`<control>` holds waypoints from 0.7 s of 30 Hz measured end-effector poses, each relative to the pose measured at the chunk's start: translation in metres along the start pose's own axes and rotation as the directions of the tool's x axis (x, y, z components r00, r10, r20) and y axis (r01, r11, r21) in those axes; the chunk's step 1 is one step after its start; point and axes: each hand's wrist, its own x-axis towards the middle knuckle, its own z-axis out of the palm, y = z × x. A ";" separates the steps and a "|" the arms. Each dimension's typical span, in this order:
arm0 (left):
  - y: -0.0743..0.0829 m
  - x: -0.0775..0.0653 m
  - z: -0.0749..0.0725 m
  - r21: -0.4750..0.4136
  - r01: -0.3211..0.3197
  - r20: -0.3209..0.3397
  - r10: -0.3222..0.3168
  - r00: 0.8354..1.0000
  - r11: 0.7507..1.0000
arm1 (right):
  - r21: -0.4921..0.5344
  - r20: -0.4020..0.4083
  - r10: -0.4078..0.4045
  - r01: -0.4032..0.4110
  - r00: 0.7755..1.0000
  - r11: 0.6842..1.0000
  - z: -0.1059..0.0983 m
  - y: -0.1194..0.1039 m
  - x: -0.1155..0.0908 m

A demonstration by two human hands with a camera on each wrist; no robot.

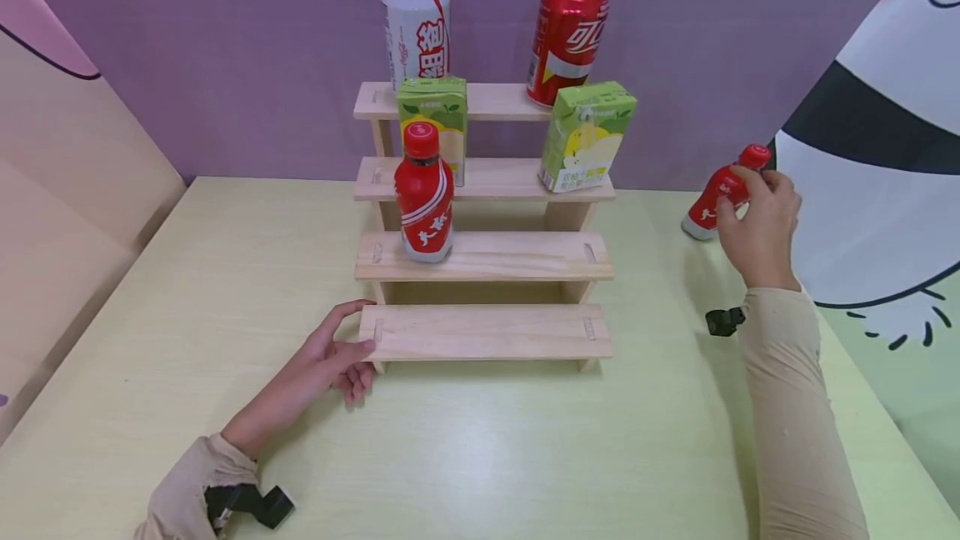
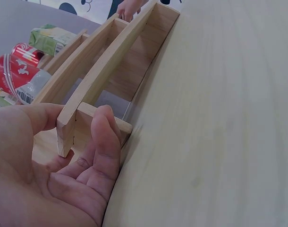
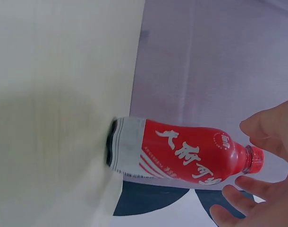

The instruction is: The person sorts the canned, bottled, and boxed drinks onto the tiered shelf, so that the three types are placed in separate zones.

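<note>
My left hand (image 1: 318,361) grips the left end of the lowest step of a wooden tiered stand (image 1: 487,332), thumb at the front corner and a finger at the back one. In the left wrist view, its fingers (image 2: 106,137) curl around the step's end. Far right, my right hand (image 1: 765,223) is at the upper part of a red bottle (image 1: 723,198) with a white base. In the right wrist view, the thumb and fingers are spread about its neck, and a gap shows between thumb and cap (image 3: 258,160). The bottle's base is at the tabletop.
A similar red bottle (image 1: 425,198) stands on the second step from the bottom, left. Behind it are two green juice cartons (image 1: 588,140) on the third step. A white can (image 1: 417,32) and a red can (image 1: 568,40) stand on top. Purple backdrop (image 1: 285,65) behind.
</note>
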 end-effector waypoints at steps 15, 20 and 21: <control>0.000 0.000 0.000 0.001 0.011 -0.008 -0.011 1.000 1.000 | 0.054 0.100 -0.025 0.020 0.995 0.998 0.005 0.021 0.015; -0.002 0.001 -0.001 -0.004 0.009 -0.008 -0.009 1.000 1.000 | 0.062 0.169 -0.059 0.049 0.984 0.997 0.008 0.028 0.025; -0.002 0.001 -0.001 -0.009 0.007 -0.005 -0.007 1.000 1.000 | 0.064 0.177 -0.060 0.050 0.982 0.997 0.007 0.029 0.027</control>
